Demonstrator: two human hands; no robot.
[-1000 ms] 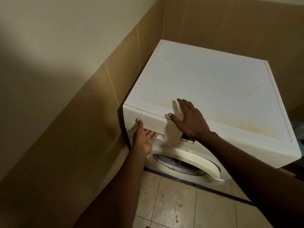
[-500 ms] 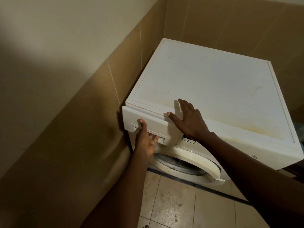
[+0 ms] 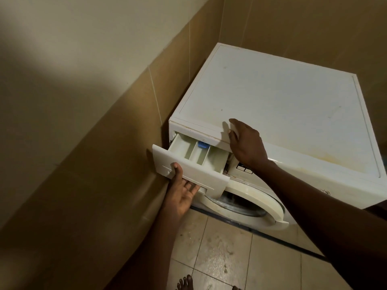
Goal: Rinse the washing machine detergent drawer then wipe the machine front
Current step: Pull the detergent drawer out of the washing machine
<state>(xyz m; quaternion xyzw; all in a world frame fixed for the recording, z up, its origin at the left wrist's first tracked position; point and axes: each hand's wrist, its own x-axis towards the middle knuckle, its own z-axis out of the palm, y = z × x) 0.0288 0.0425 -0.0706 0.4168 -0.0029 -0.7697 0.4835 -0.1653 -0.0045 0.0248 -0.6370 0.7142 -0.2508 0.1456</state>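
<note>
A white front-loading washing machine (image 3: 272, 105) stands in the corner. Its detergent drawer (image 3: 194, 162) at the top left is pulled well out, showing three compartments and a blue insert (image 3: 202, 145) at the back of the middle one. My left hand (image 3: 181, 189) grips the drawer's front handle from below, thumb on the panel and fingers in the recess. My right hand (image 3: 245, 143) rests flat on the front edge of the machine's top, just right of the drawer slot. The round door (image 3: 251, 201) sits below.
A tiled wall (image 3: 104, 143) runs close along the machine's left side. Beige floor tiles (image 3: 219, 254) lie in front, with my bare toes (image 3: 185, 282) at the bottom edge. A small button panel (image 3: 244, 168) shows beside my right wrist.
My left hand has pulled the drawer from nearly closed to well out, exposing its compartments. My right hand has stayed on the machine's top edge.
</note>
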